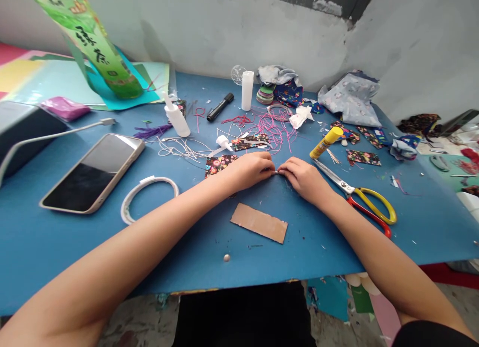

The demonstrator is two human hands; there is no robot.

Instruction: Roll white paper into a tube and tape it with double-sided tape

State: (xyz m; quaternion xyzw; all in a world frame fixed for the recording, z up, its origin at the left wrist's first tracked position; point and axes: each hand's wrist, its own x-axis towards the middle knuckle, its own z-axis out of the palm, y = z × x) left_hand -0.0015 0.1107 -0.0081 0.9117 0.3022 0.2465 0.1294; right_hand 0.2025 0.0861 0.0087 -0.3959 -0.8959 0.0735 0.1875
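My left hand [251, 171] and my right hand [306, 181] meet above the middle of the blue table, fingertips pinched almost together. Between them shows a tiny white piece [277, 173], too small to name, that both hands seem to grip. Just in front of the hands lies a brown cardboard strip [259, 223]. Dark flowered fabric [219, 165] is partly covered by my left hand and forearm. Beyond the fingers are a white nozzle cap [223, 143] and a flowered strip [251, 142]. Scissors [350, 188] with yellow and red handles rest beside my right hand.
A phone [93, 174] and a tape roll [125, 202] lie left. Behind stand a green tea bottle [103, 57], a white squeeze bottle [177, 120] and a white tube [247, 91]. A yellow glue stick [325, 143], pink cord [275, 127] and fabric scraps [352, 100] are towards the right.
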